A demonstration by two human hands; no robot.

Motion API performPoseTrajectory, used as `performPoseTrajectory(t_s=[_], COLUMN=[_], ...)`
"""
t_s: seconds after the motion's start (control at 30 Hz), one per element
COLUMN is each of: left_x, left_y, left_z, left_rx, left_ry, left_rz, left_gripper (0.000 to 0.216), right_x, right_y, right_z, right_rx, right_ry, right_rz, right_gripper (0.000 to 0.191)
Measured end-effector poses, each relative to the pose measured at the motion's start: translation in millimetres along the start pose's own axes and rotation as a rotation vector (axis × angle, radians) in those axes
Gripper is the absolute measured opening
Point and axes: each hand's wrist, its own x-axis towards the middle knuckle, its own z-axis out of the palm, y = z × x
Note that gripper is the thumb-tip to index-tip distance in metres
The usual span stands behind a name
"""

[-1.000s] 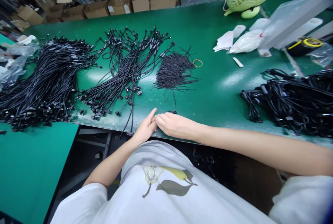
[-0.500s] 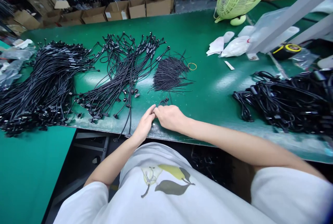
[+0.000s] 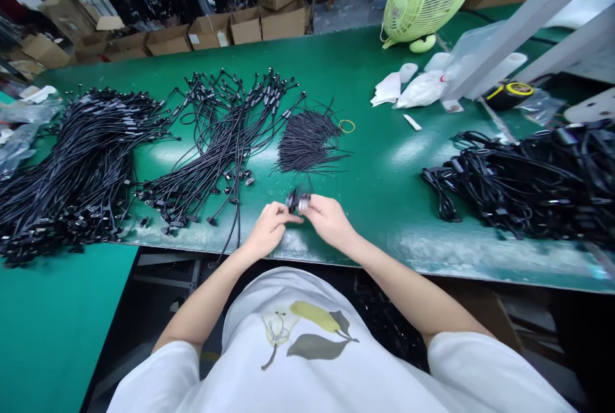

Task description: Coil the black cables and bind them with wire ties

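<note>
The landmark is the strand pile (image 3: 307, 142), a heap of thin, short black strands lying on the green bench (image 3: 379, 198). Directly on the person's side of the strand pile, the 2 hands meet near the bench's front edge around a small black cable bundle (image 3: 292, 199), blurred, with a shiny part at its right.

The right hand (image 3: 331, 219) has its fingers pinched on the bundle's right side. The left hand (image 3: 269, 228) is at its left side, fingers bent against it and 1 digit stretched out below it; whether these fingers grip or only touch cannot be told.

Left of the strand pile, a spread of straight black cables (image 3: 230, 144) crosses the bench, its connector ends scattered toward the person. Farther left of the pile is a larger, denser cable heap (image 3: 91, 163). Just beside the pile's right edge lies 1 yellow ring (image 3: 346, 126). Well to the right of the pile, and nearer the person, coiled black cables (image 3: 523, 189) lie heaped. Beyond the pile to the right are a light-green fan (image 3: 425, 0), white wrapped bundles (image 3: 423, 88) and a black-and-yellow tape measure (image 3: 508, 94). Open cardboard boxes (image 3: 209, 32) stand behind the bench, beyond the pile.
</note>
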Motion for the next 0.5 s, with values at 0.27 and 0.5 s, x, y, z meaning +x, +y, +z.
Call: performPoseTrajectory(t_s=[0.27, 0.5], left_x=[-19, -18], left_y=[32, -11], left_z=[-24, 14], left_rx=[-0.174, -0.482], left_ry=[-0.28, -0.022], left_rz=[0.051, -0.381], left_gripper=[0.032, 0.07], right_x=[0, -3], right_y=[3, 0], right_z=[17, 16], right_rx=[-0.11, -0.309], right_ry=[-0.185, -0.134], right_rz=[0.014, -0.092], right_gripper=[0.03, 0.028])
